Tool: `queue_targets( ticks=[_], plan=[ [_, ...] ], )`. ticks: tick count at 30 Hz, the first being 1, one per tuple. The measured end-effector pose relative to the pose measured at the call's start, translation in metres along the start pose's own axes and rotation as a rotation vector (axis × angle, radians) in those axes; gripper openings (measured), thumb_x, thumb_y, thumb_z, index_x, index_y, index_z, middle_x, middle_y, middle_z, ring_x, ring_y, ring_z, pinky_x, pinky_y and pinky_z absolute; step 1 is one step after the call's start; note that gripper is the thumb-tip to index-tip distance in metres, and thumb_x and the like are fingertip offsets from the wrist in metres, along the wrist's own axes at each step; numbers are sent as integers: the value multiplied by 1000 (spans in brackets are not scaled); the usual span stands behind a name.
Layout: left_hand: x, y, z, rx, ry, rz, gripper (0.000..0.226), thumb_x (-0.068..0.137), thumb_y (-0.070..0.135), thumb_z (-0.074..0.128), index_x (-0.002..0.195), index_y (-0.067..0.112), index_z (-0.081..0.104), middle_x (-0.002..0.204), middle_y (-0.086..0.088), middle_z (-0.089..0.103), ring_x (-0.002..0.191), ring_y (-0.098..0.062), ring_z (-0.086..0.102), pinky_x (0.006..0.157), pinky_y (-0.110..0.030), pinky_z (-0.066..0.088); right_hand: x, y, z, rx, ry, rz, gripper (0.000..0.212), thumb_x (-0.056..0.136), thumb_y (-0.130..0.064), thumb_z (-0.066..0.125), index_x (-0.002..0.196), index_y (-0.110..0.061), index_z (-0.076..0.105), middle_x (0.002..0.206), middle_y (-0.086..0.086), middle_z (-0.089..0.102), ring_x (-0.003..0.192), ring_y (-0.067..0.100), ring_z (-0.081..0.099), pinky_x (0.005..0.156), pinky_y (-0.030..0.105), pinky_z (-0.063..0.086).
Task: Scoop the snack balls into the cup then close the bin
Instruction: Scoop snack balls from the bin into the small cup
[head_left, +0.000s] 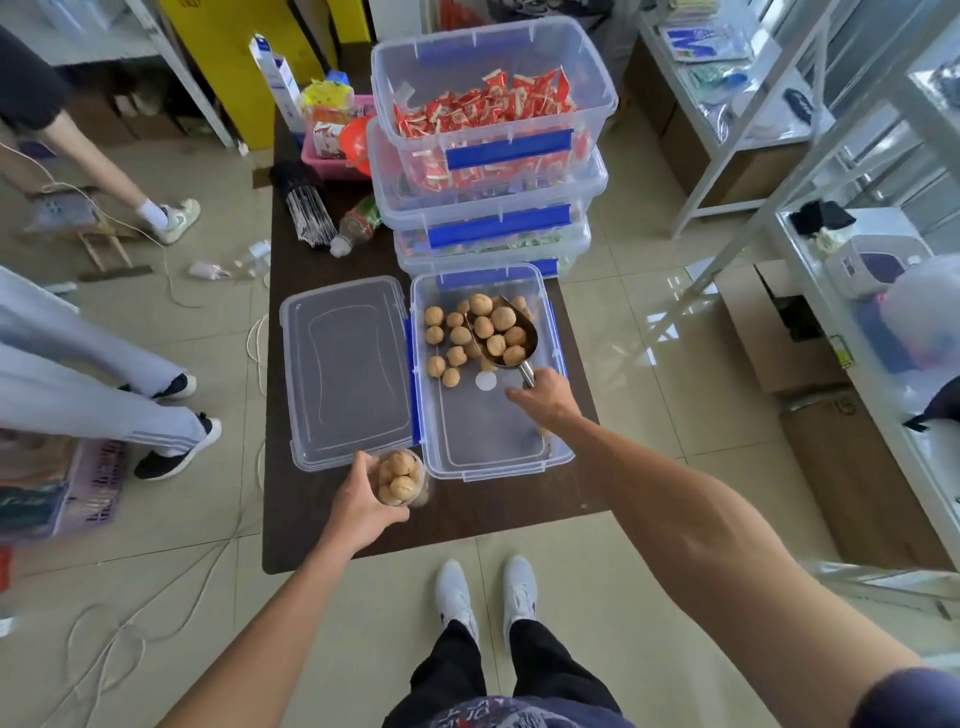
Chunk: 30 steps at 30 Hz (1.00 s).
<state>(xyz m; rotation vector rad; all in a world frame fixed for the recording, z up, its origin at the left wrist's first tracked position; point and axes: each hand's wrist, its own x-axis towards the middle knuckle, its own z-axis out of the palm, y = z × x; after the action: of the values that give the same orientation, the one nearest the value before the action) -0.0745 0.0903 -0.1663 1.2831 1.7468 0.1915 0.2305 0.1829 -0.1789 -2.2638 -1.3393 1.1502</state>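
Observation:
An open clear bin (493, 462) with blue clasps sits on the dark table (467, 525). Several tan snack balls (441, 332) lie loose at its far end. My right hand (545, 397) grips the handle of a metal scoop (506, 332), which is held inside the bin and carries several balls. My left hand (363, 504) holds a clear cup (400, 478) holding a few balls, just in front of the bin's near left corner. The bin's clear lid (348, 374) lies flat on the table to the left of the bin.
Behind the open bin stands a stack of three clear bins (493, 171) with red and green packets. A pink basket (332, 156), a bottle (358, 223) and a dark brush (304, 208) lie at the table's far left. People's legs and cables are on the floor at left; shelves stand at right.

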Motion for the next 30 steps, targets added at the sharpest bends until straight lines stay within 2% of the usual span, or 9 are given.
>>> queue_targets(
  ticks=[3, 6, 11, 15, 18, 22, 26, 28, 30],
  plan=[
    [-8, 4, 4, -45, 27, -22, 72, 63, 7, 88, 121, 19, 47, 120, 0, 65, 104, -25, 63, 82, -33, 45, -14, 5, -12, -69, -55, -36, 33, 79, -34, 73, 74, -7, 56, 68, 5, 53, 58, 19, 49, 50, 28, 40],
    [-16, 5, 6, -73, 39, -50, 77, 65, 7, 89, 129, 17, 47, 122, -1, 64, 107, -25, 63, 82, -30, 43, -30, 8, -21, -153, -133, -91, 33, 79, -35, 75, 71, -10, 55, 65, 5, 54, 54, 19, 49, 48, 26, 38],
    [-21, 5, 3, -56, -2, -70, 84, 66, 10, 90, 135, 19, 44, 131, -3, 61, 110, -24, 60, 85, -30, 44, -55, 5, -28, -366, -268, -210, 37, 82, -41, 74, 70, -13, 54, 74, 9, 56, 65, 24, 53, 55, 28, 39],
    [-20, 3, 1, -39, -5, -76, 91, 66, 11, 91, 143, 18, 43, 139, -8, 60, 121, -28, 60, 95, -33, 47, -77, -9, -31, -526, -392, -272, 36, 82, -37, 73, 65, -18, 48, 71, 7, 56, 59, 26, 53, 47, 25, 39],
    [-20, 4, 0, -43, -25, -91, 95, 68, 12, 91, 149, 18, 42, 143, -8, 58, 127, -29, 58, 96, -31, 46, -86, -20, -30, -635, -462, -314, 31, 81, -38, 73, 71, -16, 53, 74, 6, 60, 55, 24, 58, 43, 26, 44],
    [-22, 2, -3, -30, -44, -83, 95, 67, 15, 92, 148, 20, 43, 143, -6, 59, 127, -28, 59, 100, -35, 48, -90, -33, -30, -734, -510, -360, 28, 79, -39, 74, 80, -16, 58, 77, 4, 63, 58, 24, 64, 50, 32, 52],
    [-23, 0, -8, -27, -67, -68, 100, 65, 15, 94, 150, 25, 43, 144, -2, 58, 131, -26, 57, 106, -41, 49, -90, -47, -33, -813, -555, -380, 26, 77, -41, 75, 81, -18, 61, 80, 4, 68, 72, 30, 71, 67, 42, 59],
    [-22, -3, -9, -22, -74, -62, 101, 65, 18, 94, 151, 26, 42, 147, -3, 56, 133, -27, 56, 108, -45, 48, -92, -55, -35, -840, -578, -385, 25, 78, -38, 75, 82, -17, 63, 78, 3, 69, 68, 28, 72, 67, 45, 62],
    [-22, -4, -10, -15, -78, -51, 100, 67, 20, 93, 152, 27, 41, 148, -2, 56, 135, -27, 55, 109, -46, 48, -93, -63, -38, -887, -574, -403, 23, 80, -34, 75, 83, -15, 65, 75, 1, 67, 62, 23, 67, 62, 39, 60]
  ],
)
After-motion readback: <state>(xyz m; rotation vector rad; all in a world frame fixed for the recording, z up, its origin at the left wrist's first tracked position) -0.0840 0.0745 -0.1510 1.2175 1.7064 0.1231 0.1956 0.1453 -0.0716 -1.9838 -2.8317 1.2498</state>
